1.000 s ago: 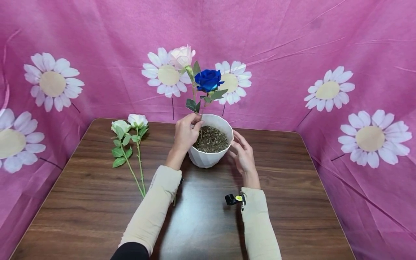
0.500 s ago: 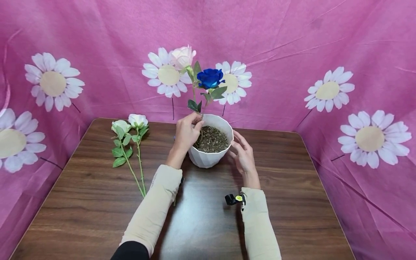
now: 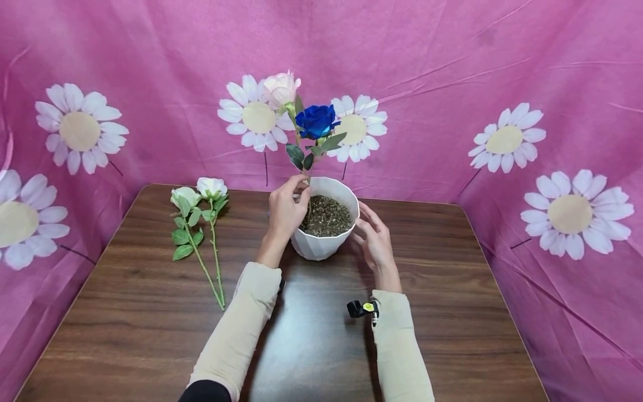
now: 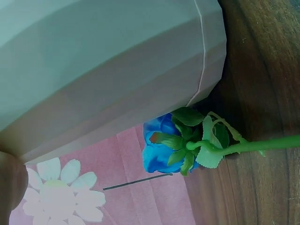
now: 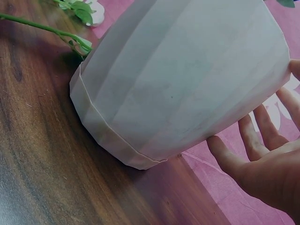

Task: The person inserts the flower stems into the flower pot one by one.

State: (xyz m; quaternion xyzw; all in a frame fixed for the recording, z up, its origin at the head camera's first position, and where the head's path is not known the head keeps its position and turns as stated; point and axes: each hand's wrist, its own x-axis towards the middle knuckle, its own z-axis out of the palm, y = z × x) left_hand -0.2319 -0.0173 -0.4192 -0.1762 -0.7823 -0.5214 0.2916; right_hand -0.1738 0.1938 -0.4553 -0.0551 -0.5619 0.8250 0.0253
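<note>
My left hand (image 3: 287, 209) pinches the stem of a blue rose (image 3: 316, 121) at the left rim of a white faceted flowerpot (image 3: 321, 245). The pot stands upright with dark soil (image 3: 329, 216) inside. A taller pale pink rose (image 3: 280, 89) rises behind the blue one; the left hand hides its lower stem. My right hand (image 3: 378, 241) is at the pot's right side. In the right wrist view its spread fingertips (image 5: 216, 143) touch the pot wall (image 5: 178, 89). A second blue rose (image 4: 164, 147) lies left of the pot, mostly covered by my left arm in the head view.
Two white roses (image 3: 213, 187) with green stems lie on the brown wooden table (image 3: 442, 312) at the left. A pink cloth (image 3: 422, 50) printed with large daisies hangs behind and along both sides. A small black wrist camera (image 3: 358, 308) juts from the right sleeve.
The blue rose's head swayed slightly right, then back left, and its leaves have turned a little. My left hand stays on the stem at the rim. My right hand stays at the pot.
</note>
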